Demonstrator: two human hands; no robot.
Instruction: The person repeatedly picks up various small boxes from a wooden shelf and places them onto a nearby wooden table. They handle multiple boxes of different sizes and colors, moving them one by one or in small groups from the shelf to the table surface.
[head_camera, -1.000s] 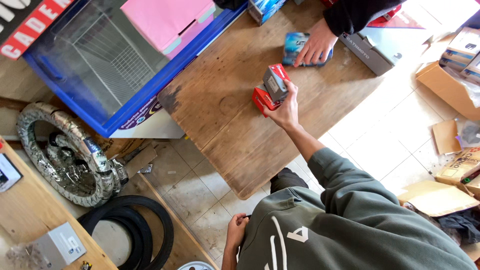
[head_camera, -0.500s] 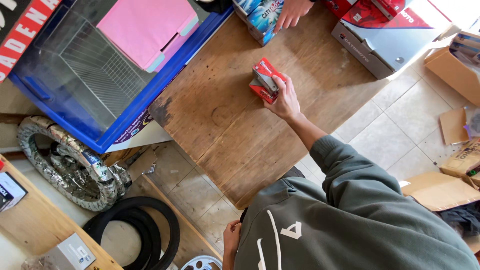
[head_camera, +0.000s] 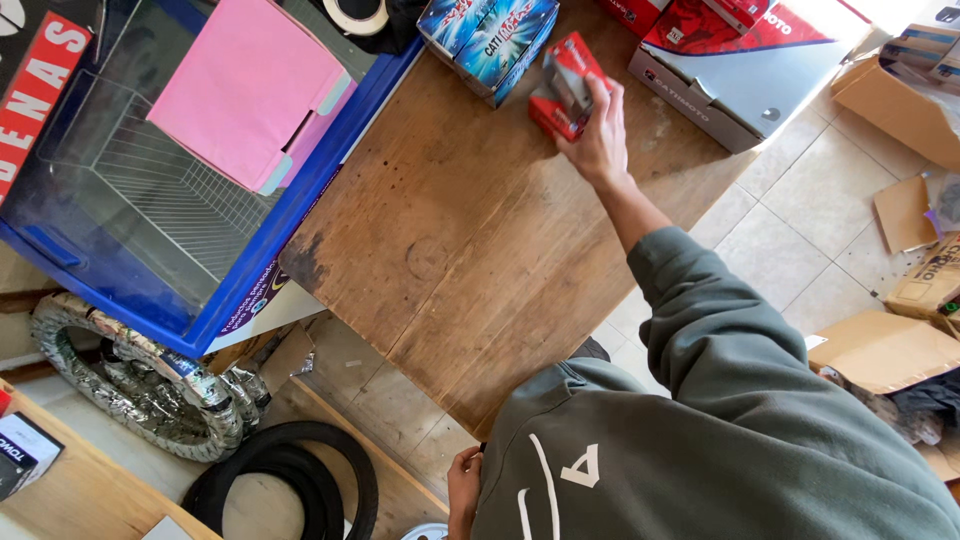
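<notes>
Wood, worn and stained, makes up the table (head_camera: 470, 260): broad planks with dark blotches and a ragged near edge. Right hand (head_camera: 598, 140) reaches far across it, arm stretched in a grey-green sleeve, fingers wrapped around a small red box (head_camera: 565, 85). Box is glossy card, rectangular, tilted on its edge, with a grey printed panel on one face. It sits at the fingertips, ahead of the palm, lower corner touching or just above the table, cannot tell which. Grip is closed on the box.

Just beside the red box, on the far side, is a blue box (head_camera: 490, 35), shiny card with bright print, its corner close to the red one. On the other side lies a flat grey box (head_camera: 745, 85) with a red printed top, matte card, long and shallow, near the hand but apart from it.

Left hand (head_camera: 463, 490) hangs low at the near table edge, by the body, fingers curled loosely; whether it holds anything cannot be told.

Left of the table stands a blue-framed glass case (head_camera: 150, 240) with a white wire rack inside and a pink folder (head_camera: 245, 85) lying on its top. On the floor below are 2 tyres: 1 wrapped in crinkled silver foil (head_camera: 130, 385), 1 bare black rubber (head_camera: 290, 480). Torn brown cardboard (head_camera: 880, 350) lies flat on the pale tiled floor at the right.
</notes>
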